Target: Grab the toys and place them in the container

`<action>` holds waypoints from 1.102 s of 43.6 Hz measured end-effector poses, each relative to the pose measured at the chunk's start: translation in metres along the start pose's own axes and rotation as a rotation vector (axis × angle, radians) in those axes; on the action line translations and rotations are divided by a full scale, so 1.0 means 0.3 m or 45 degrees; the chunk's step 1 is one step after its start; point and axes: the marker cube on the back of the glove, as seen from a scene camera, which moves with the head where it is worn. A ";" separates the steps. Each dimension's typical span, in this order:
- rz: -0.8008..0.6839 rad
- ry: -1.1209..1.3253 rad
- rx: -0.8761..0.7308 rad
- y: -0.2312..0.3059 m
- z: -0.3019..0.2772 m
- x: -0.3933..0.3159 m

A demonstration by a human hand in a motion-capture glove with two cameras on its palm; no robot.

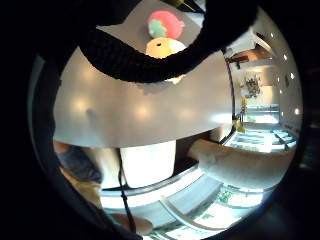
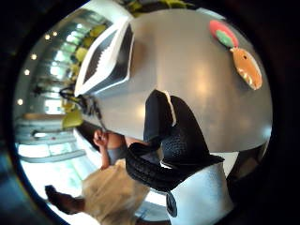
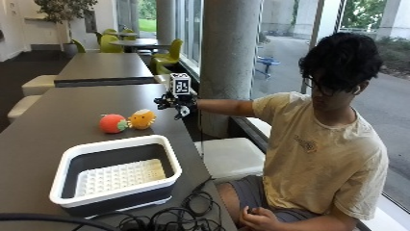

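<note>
Two soft toys lie side by side on the dark table [image 3: 57, 110]: a red round one with a green patch [image 3: 112, 123] and an orange one [image 3: 142, 118]. My gloved right hand [image 3: 176, 103] hovers over the table's right edge, a short way right of the orange toy, fingers spread and holding nothing. The container [image 3: 115, 144], a dark tub with a white rim and a white grid floor, stands nearer the front with nothing in it. The palm views show the red toy [image 2: 222, 33], the orange toy [image 2: 247, 68], the tub [image 2: 105, 58] and the glove's fingers [image 2: 171, 140].
Black cables [image 3: 173, 216] lie coiled at the table's front edge beside the tub. A concrete pillar [image 3: 230, 57] rises just behind the hand. A white stool [image 3: 234, 156] stands by the person's knees. The bare left hand [image 3: 256, 219] rests in the lap.
</note>
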 end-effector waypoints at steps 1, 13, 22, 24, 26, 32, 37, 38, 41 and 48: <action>0.001 0.003 0.000 0.000 0.000 0.000; -0.033 -0.016 0.010 -0.003 0.007 -0.005; 0.006 0.064 -0.001 0.002 0.008 0.030; 0.003 0.037 0.007 -0.002 0.012 0.029; 0.012 0.006 0.010 -0.004 0.017 0.033; 0.143 -0.041 -0.005 -0.014 0.045 0.106; 0.174 -0.080 -0.001 -0.064 0.099 0.221; 0.153 -0.084 0.009 -0.082 0.113 0.250; 0.171 -0.081 0.015 -0.118 0.146 0.333; 0.241 -0.042 0.008 -0.221 0.182 0.434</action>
